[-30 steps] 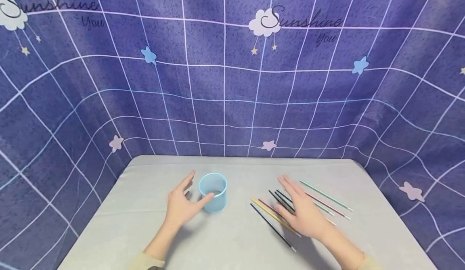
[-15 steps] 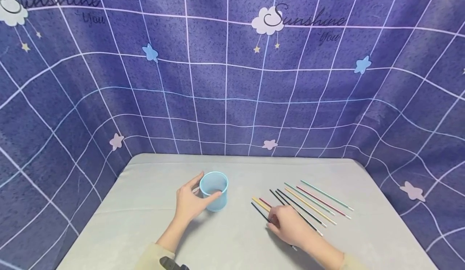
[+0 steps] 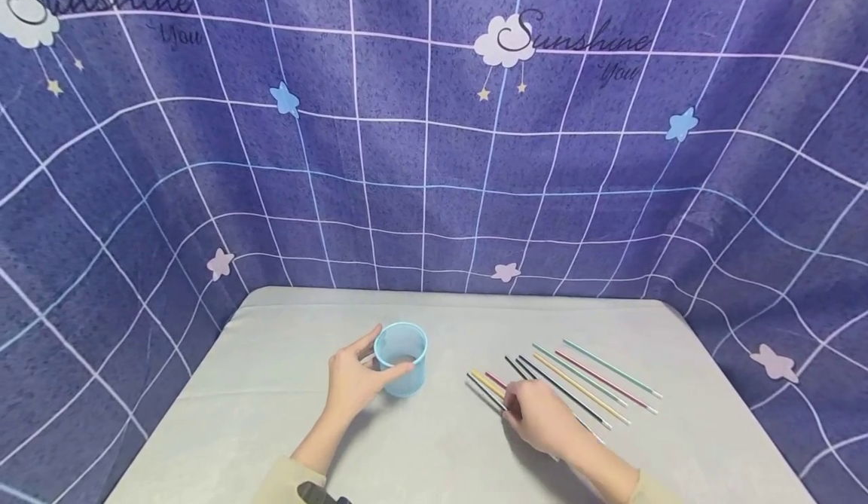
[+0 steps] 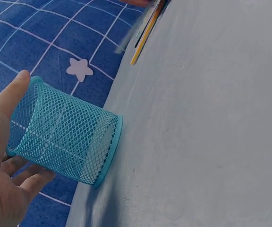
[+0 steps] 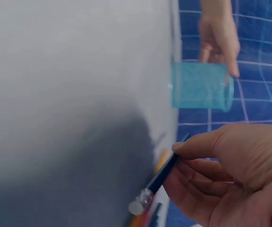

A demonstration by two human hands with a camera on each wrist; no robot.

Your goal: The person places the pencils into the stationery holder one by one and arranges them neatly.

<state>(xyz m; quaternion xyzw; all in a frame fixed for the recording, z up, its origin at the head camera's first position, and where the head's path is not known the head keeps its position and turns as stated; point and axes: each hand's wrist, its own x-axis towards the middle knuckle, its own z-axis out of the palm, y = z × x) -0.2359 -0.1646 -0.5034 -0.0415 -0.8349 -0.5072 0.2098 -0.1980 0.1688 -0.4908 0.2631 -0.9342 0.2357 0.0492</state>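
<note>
A light blue mesh cup (image 3: 401, 368) stands upright on the grey table (image 3: 285, 421). My left hand (image 3: 356, 381) grips it, thumb on the near side and fingers round the far side; the left wrist view shows the mesh cup (image 4: 63, 132) between thumb and fingers (image 4: 27, 176). Right of it lie several thin coloured pencils (image 3: 583, 382) fanned side by side. My right hand (image 3: 539, 416) pinches a black pencil (image 3: 484, 389) at the fan's left end; the right wrist view shows that black pencil (image 5: 162, 179) held between thumb and fingers, its silver end down.
A purple-blue grid cloth with stars and clouds (image 3: 434, 150) hangs as a backdrop round three sides of the table. The table's left half and front strip are bare grey cloth. A yellow pencil (image 3: 490, 382) lies right beside the pinched black one.
My left hand went from open beside the cup to gripping it. My right hand drew back from over the pencils and closed on the black pencil at the left end.
</note>
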